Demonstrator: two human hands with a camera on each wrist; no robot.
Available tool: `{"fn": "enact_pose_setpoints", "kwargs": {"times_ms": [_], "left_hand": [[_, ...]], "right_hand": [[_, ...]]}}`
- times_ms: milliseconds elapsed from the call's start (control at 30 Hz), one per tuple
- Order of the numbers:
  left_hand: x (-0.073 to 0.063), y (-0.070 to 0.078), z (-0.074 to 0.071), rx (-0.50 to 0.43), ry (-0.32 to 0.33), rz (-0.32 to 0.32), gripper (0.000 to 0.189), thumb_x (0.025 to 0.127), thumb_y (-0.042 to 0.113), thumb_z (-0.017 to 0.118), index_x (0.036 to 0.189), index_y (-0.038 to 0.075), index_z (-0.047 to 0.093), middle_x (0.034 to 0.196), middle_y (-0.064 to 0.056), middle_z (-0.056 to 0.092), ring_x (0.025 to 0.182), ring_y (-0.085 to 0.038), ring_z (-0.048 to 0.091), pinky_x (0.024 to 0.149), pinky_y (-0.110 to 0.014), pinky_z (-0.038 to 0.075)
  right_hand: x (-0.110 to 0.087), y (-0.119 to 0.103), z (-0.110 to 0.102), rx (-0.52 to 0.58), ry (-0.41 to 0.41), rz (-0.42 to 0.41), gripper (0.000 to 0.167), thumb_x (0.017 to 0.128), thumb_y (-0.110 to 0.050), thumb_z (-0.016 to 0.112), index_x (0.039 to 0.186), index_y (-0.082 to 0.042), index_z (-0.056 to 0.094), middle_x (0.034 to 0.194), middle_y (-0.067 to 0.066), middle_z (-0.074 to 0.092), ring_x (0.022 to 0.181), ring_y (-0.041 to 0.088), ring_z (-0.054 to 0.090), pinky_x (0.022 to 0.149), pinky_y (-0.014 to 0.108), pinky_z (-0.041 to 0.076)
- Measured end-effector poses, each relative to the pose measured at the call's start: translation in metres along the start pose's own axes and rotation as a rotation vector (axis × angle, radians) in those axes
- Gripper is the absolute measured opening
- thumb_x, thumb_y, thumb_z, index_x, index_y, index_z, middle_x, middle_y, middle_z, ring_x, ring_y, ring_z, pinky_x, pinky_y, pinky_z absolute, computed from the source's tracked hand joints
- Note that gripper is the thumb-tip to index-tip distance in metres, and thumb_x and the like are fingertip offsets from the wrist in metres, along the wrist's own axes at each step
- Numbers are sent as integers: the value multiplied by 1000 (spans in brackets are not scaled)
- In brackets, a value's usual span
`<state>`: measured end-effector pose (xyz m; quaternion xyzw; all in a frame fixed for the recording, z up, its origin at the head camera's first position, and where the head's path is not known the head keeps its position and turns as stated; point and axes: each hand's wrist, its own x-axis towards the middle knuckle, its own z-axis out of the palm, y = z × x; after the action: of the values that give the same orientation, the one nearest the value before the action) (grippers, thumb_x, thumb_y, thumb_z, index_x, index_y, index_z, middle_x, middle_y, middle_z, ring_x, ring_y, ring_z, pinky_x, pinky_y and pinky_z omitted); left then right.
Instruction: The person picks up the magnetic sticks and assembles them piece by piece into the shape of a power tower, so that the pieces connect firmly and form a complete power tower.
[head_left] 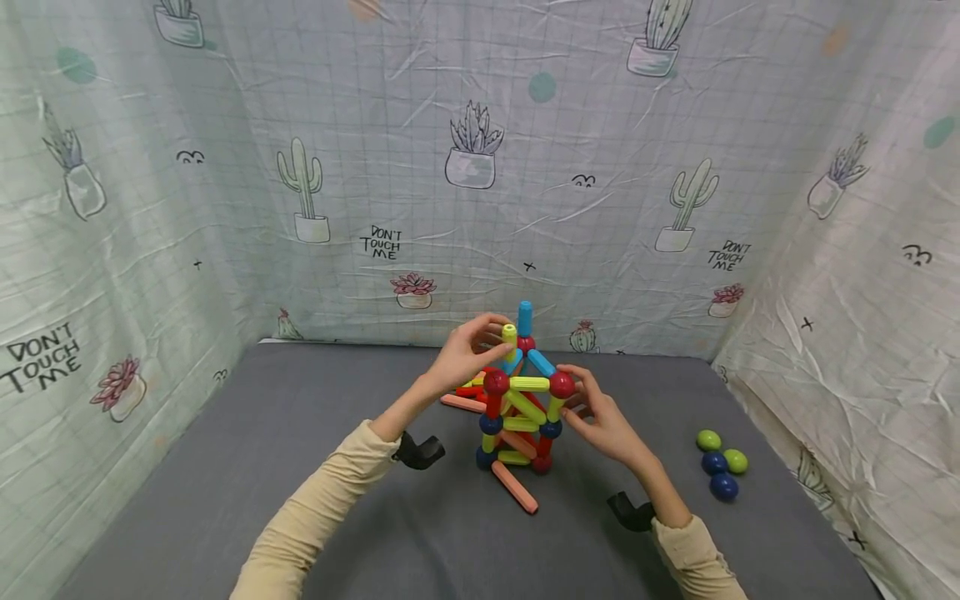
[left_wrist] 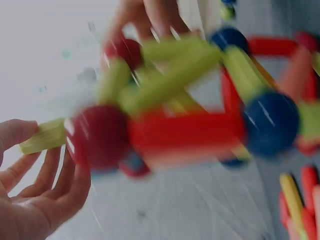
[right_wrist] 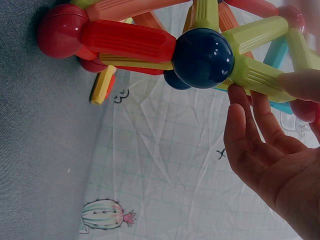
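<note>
A tower of magnetic sticks and balls (head_left: 519, 424) stands upright on the grey table. My left hand (head_left: 467, 353) pinches a yellow-green magnetic stick (head_left: 509, 333) between thumb and fingers. In the left wrist view, this stick (left_wrist: 45, 136) meets the upper red ball (left_wrist: 100, 136), though blur hides whether they are joined. On the tower's right side, my right hand (head_left: 604, 419) steadies it near the other upper red ball (head_left: 562, 384). The right wrist view shows its thumb and fingers around an upright yellow-green stick (right_wrist: 261, 77) above a dark blue ball (right_wrist: 203, 58).
A blue stick (head_left: 525, 317) rises from the tower's rear red ball. Loose sticks (head_left: 465, 403) lie behind it at left, and one salmon stick (head_left: 515, 487) lies in front. Several green and blue balls (head_left: 715, 462) sit at right. A printed cloth (head_left: 480, 233) surrounds the table.
</note>
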<state>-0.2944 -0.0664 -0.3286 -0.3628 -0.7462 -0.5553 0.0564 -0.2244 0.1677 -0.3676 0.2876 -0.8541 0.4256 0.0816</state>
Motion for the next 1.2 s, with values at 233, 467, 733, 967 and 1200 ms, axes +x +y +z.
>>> {"fn": "enact_pose_setpoints", "kwargs": {"times_ms": [233, 467, 733, 967, 1200], "left_hand": [[14, 32, 32, -49, -133, 1, 30, 88, 10, 55, 117, 5, 50, 107, -16, 59, 96, -26, 60, 78, -26, 51], [18, 30, 52, 53, -191, 3, 27, 87, 12, 57, 113, 6, 52, 107, -14, 60, 95, -25, 61, 74, -21, 51], [19, 31, 56, 128, -157, 13, 26, 86, 13, 58, 110, 5, 54, 103, -15, 62, 90, -25, 62, 69, -19, 51], [16, 33, 52, 117, -141, -38, 31, 87, 15, 56, 116, 6, 52, 109, -14, 61, 94, -25, 61, 73, -21, 50], [11, 37, 28, -40, 67, 44, 27, 91, 11, 49, 115, 0, 52, 106, -20, 60, 93, -28, 62, 78, -28, 50]], "right_hand": [[0, 23, 3, -10, 13, 28, 59, 86, 1, 53, 136, -7, 22, 105, 21, 57, 82, 34, 61, 65, 30, 51], [-1, 28, 5, -41, 10, 21, 50, 87, -5, 53, 131, -2, 28, 100, 21, 58, 84, 36, 60, 66, 27, 51], [-2, 24, 5, -50, 22, 29, 49, 86, -1, 54, 130, -2, 31, 97, 20, 60, 83, 35, 61, 67, 29, 52], [-2, -4, 6, -26, 42, -18, 43, 83, 7, 54, 121, 7, 35, 99, 25, 58, 83, 36, 61, 65, 32, 53], [-4, -7, 8, -6, 73, 7, 38, 83, 7, 53, 119, 8, 40, 105, 27, 55, 86, 39, 61, 67, 35, 53]]}}
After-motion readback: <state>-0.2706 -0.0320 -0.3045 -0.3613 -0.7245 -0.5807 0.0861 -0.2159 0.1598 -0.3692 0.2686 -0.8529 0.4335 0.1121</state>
